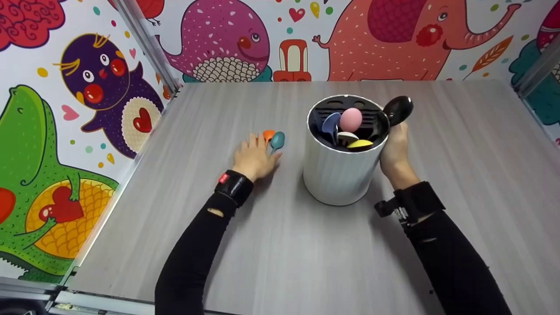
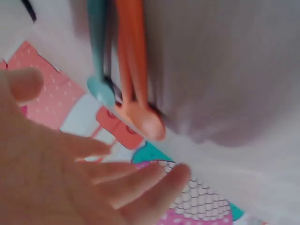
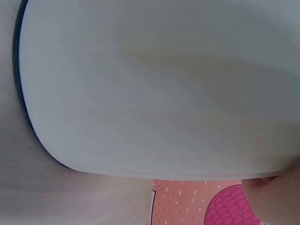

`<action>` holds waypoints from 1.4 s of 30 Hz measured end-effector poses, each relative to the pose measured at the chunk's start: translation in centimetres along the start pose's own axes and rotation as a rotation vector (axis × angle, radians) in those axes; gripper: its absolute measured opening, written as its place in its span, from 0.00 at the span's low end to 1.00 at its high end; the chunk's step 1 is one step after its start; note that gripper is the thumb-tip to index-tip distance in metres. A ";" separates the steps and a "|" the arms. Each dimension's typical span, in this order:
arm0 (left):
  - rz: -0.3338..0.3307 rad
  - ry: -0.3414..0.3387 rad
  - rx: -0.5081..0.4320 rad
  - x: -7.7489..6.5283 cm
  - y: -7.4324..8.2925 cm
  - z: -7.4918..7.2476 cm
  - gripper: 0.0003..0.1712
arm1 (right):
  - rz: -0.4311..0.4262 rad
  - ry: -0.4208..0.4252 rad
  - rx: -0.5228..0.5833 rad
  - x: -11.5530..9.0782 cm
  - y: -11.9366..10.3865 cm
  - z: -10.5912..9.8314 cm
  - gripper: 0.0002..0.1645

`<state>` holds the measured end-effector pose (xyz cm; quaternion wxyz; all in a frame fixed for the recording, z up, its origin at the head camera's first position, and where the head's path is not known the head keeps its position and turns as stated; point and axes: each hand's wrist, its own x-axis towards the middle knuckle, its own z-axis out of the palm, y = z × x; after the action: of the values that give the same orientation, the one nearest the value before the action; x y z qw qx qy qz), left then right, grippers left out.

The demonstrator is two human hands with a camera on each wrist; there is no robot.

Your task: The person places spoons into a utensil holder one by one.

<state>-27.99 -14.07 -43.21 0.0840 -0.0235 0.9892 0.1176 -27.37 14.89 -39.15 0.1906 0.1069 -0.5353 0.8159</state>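
Note:
A teal spoon (image 1: pixel 278 140) and orange spoons (image 2: pixel 145 122), their bowls close together, lie on the table by my left hand (image 1: pixel 255 158). That hand's fingers are spread and fairly straight, with nothing held in the left wrist view. To the right stands a white cylindrical utensil holder (image 1: pixel 336 175) with a black slotted insert. My right hand (image 1: pixel 396 151) holds its right side; most of those fingers are hidden. Out of the holder rise a pink utensil (image 1: pixel 351 119), a blue one (image 1: pixel 331 122), a yellow one (image 1: pixel 359 143) and a black spoon (image 1: pixel 398 110) leaning over the right rim.
The pale wood-grain table (image 1: pixel 280 245) runs back to a wall panel (image 1: pixel 302 26) with cartoon animals. Another printed panel (image 1: pixel 26 131) borders the left side. Metal frame posts (image 1: pixel 148 43) stand at the corners.

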 end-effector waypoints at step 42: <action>-0.199 0.105 -0.274 4.8 -1.4 0.0 0.22 | 0.003 0.018 -0.041 0.0 0.1 -0.1 0.26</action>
<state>-32.65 -15.59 -44.35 0.0393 -0.1384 0.9598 0.2409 -27.39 14.99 -39.29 0.1962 0.0950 -0.5502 0.8061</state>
